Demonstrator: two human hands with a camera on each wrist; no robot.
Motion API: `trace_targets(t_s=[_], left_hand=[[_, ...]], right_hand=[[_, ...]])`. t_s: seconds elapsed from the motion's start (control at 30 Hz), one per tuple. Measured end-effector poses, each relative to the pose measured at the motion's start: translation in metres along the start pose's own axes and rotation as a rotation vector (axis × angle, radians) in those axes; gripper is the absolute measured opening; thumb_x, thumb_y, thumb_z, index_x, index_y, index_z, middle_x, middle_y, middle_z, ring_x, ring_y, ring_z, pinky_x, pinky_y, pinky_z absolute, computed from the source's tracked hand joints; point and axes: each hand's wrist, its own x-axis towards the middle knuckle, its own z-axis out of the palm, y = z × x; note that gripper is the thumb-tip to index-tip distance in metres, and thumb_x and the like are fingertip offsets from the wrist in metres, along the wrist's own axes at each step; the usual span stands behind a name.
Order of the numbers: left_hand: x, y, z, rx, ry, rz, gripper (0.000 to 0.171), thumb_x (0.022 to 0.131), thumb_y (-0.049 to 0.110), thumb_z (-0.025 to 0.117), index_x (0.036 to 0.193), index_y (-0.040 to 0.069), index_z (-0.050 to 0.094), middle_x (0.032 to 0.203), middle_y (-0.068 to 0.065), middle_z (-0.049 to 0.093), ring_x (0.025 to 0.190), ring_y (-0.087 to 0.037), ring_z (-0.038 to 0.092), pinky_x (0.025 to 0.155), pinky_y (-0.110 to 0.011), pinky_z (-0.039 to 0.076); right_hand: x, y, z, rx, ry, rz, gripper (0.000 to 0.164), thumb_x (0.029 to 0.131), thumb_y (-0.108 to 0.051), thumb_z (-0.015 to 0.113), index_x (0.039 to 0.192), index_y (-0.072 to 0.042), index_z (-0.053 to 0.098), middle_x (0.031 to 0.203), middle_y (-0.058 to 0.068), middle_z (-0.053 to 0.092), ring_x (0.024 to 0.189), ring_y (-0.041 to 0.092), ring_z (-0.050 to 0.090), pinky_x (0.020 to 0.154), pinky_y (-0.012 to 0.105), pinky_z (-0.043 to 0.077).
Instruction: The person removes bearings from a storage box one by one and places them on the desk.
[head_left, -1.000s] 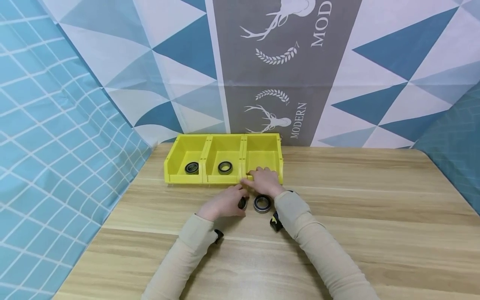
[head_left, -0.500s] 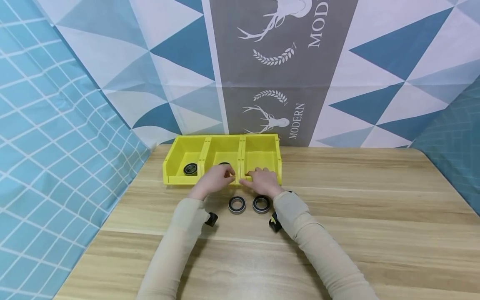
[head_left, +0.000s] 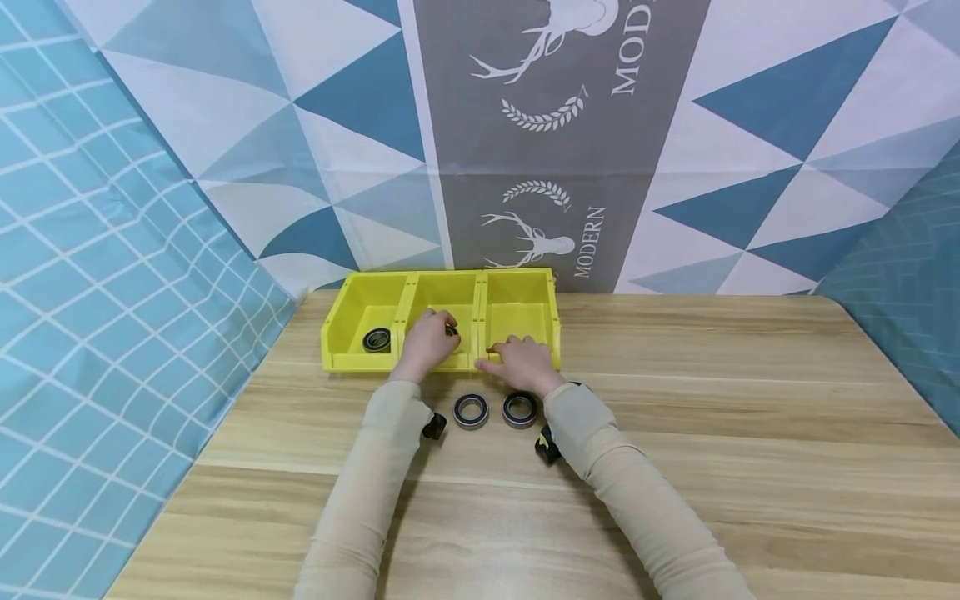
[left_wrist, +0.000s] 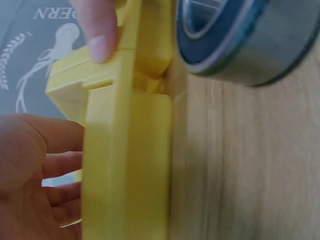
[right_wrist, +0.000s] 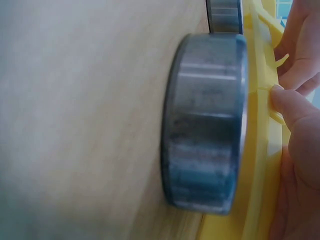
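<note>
My left hand (head_left: 427, 340) reaches into the middle compartment of the yellow bin row (head_left: 442, 363). Its thumb and fingers close around a ball bearing (head_left: 451, 330), mostly covered by the hand; in the left wrist view the bin wall hides the fingertips. My right hand (head_left: 525, 364) grips the front edge of the right compartment, the thumb (right_wrist: 287, 102) lying on the rim by the divider. Two bearings lie flat on the table before the bins: a left one (head_left: 471, 412) and a right one (head_left: 520, 409), close to the right wrist.
Another bearing (head_left: 377, 339) lies in the left compartment. The bins stand at the back of the wooden table (head_left: 480, 517), against a patterned cloth backdrop (head_left: 555, 150). Blue checked cloth (head_left: 112, 333) hangs along the left side.
My left hand let go of the left bearing on the table, then moved up and forward into the middle compartment, to the bearing there. My right hand has stayed at the bin edge.
</note>
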Motion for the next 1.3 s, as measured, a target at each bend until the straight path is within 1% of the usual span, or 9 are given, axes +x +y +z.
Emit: trace_targets(t_s=[0.1,0.23,0.33,0.4,0.5,0.67,0.87,1.03,1.3], left_hand=[[0.001,-0.001,0.003,0.031,-0.015,-0.019,0.035,0.078,0.018,0.057,0.111,0.005,0.054,0.115,-0.016,0.045,0.098,-0.031,0.047,0.082,-0.042,0.040],[0.003,-0.001,0.006,0.063,-0.083,-0.032,0.041,0.079,0.018,0.056,0.118,0.006,0.050,0.122,-0.017,0.042,0.106,-0.034,0.043,0.086,-0.045,0.037],[0.004,-0.001,0.007,0.089,-0.124,-0.076,0.043,0.080,0.019,0.054,0.121,0.011,0.048,0.122,-0.016,0.042,0.103,-0.034,0.046,0.079,-0.045,0.041],[0.005,-0.001,0.007,0.108,-0.134,-0.112,0.044,0.079,0.020,0.053,0.122,0.014,0.047,0.121,-0.015,0.043,0.098,-0.032,0.048,0.072,-0.043,0.044],[0.006,-0.003,0.008,0.129,-0.129,-0.152,0.045,0.078,0.021,0.054,0.121,0.015,0.047,0.117,-0.014,0.046,0.093,-0.029,0.050,0.067,-0.041,0.044],[0.009,-0.001,0.008,0.122,-0.119,-0.153,0.041,0.077,0.021,0.056,0.116,0.010,0.050,0.109,-0.013,0.048,0.092,-0.028,0.048,0.070,-0.042,0.043],[0.011,0.006,0.008,0.151,-0.137,-0.155,0.031,0.078,0.018,0.056,0.106,0.008,0.052,0.104,-0.014,0.048,0.086,-0.028,0.049,0.069,-0.042,0.043],[0.012,0.009,0.010,0.168,-0.130,-0.153,0.029,0.078,0.013,0.054,0.106,0.005,0.051,0.105,-0.017,0.047,0.084,-0.031,0.050,0.067,-0.043,0.044],[0.014,0.006,0.014,0.151,-0.082,-0.152,0.032,0.078,0.010,0.053,0.109,0.004,0.045,0.107,-0.019,0.043,0.082,-0.034,0.051,0.065,-0.042,0.045]], right_hand=[[0.000,0.000,0.001,0.004,0.002,-0.005,0.064,0.079,-0.063,0.030,0.121,-0.020,0.049,0.118,0.008,0.048,0.100,0.030,0.046,0.075,0.045,0.038],[0.001,-0.001,0.001,0.003,0.003,-0.003,0.063,0.079,-0.063,0.030,0.121,-0.020,0.048,0.119,0.008,0.047,0.102,0.030,0.045,0.076,0.046,0.038],[0.001,-0.002,0.001,0.006,0.006,-0.004,0.063,0.079,-0.063,0.030,0.122,-0.020,0.048,0.120,0.007,0.047,0.103,0.030,0.045,0.077,0.046,0.037],[0.000,-0.003,0.000,0.008,0.009,-0.007,0.062,0.079,-0.063,0.031,0.122,-0.020,0.048,0.120,0.007,0.047,0.103,0.030,0.045,0.078,0.046,0.037],[0.001,-0.004,0.001,0.007,0.013,-0.013,0.062,0.079,-0.063,0.030,0.122,-0.020,0.048,0.119,0.007,0.048,0.102,0.030,0.045,0.077,0.045,0.037],[0.001,-0.003,0.001,0.004,0.008,-0.008,0.062,0.079,-0.063,0.030,0.122,-0.021,0.048,0.119,0.007,0.047,0.101,0.029,0.046,0.076,0.043,0.038],[0.002,-0.001,0.001,-0.009,0.003,0.001,0.063,0.079,-0.063,0.029,0.122,-0.021,0.047,0.119,0.007,0.048,0.101,0.028,0.046,0.075,0.043,0.038],[0.003,-0.001,0.002,-0.013,0.005,-0.004,0.063,0.079,-0.063,0.029,0.122,-0.021,0.048,0.118,0.007,0.048,0.100,0.028,0.046,0.075,0.043,0.038],[0.004,0.000,0.002,-0.016,0.005,0.001,0.063,0.079,-0.063,0.029,0.122,-0.021,0.048,0.119,0.007,0.047,0.100,0.029,0.046,0.075,0.044,0.038]])
